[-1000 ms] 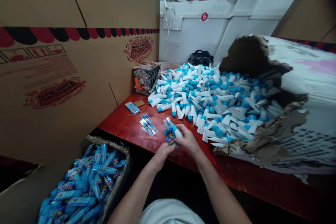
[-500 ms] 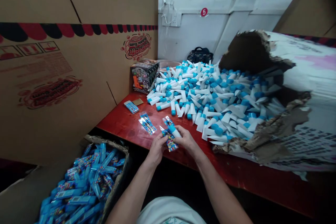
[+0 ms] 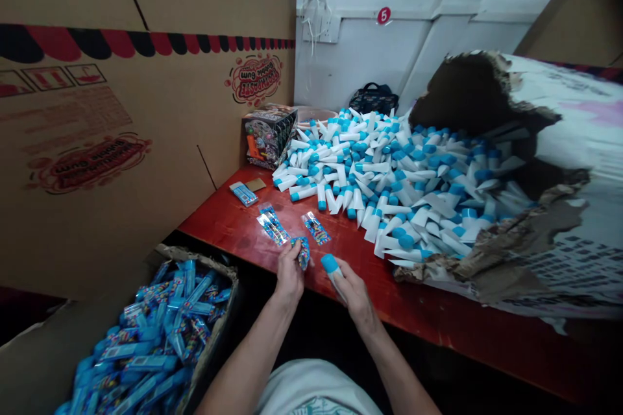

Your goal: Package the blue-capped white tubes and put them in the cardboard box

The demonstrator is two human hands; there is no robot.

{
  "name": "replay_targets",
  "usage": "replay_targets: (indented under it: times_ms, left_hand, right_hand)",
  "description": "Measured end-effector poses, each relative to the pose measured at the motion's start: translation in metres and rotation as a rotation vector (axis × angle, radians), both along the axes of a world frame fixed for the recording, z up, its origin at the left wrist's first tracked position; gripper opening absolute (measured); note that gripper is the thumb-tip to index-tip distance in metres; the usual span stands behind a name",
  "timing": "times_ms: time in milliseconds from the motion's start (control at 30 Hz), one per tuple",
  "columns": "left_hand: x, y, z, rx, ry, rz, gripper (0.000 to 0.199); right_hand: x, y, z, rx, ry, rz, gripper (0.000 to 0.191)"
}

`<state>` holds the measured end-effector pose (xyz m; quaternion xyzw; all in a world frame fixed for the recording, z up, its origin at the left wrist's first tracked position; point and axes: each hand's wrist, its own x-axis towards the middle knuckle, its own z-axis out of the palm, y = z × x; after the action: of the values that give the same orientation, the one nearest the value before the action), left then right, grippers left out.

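Observation:
Near the front edge of the red table, my left hand (image 3: 290,272) is closed on a small blue printed wrapper (image 3: 302,253) with colourful patterns. To its right, my right hand (image 3: 354,290) grips a white tube (image 3: 337,277) with a blue cap, cap end pointing up and to the left. Just beyond my hands lies a printed wrapper (image 3: 316,227) on the tabletop. Several more wrappers (image 3: 273,225) rest further left, overlapping. A large heap of white tubes (image 3: 370,168) with blue caps spreads over the back and right of the table.
A torn white carton (image 3: 574,136) lies on its side at right, spilling tubes. Below left stands an open box of blue wrapped tubes (image 3: 156,337). A tall brown carton (image 3: 185,104) walls the left, beside a printed box (image 3: 267,133). A blue packet (image 3: 243,194) lies on the red table (image 3: 233,227).
My hands have moved apart, the right one lower with the tube, now seen cap upward. One wrapper that was at my hands now shows lying alone on the table.

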<state>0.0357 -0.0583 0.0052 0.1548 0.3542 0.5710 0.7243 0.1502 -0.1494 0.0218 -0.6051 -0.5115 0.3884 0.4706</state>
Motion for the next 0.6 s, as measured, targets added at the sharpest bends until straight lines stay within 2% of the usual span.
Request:
replay_targets:
  times_ms: [167, 300, 600]
  left_hand:
    - [0.0048, -0.0031, 0.0015, -0.036, -0.067, 0.041, 0.028]
    - [0.0050, -0.0062, 0.0029, -0.041, -0.099, 0.044, 0.025]
    - [0.0037, -0.0087, 0.0096, 0.021, -0.054, 0.085, 0.024]
  right_hand:
    - [-0.0109, -0.0113, 0.0036, 0.199, -0.298, 0.078, 0.044]
    - [-0.0103, -0.0107, 0.0016, 0.204, -0.487, 0.044, 0.047]
    - [-0.0114, -0.0114, 0.0024, 0.266, -0.599, 0.000, 0.048]
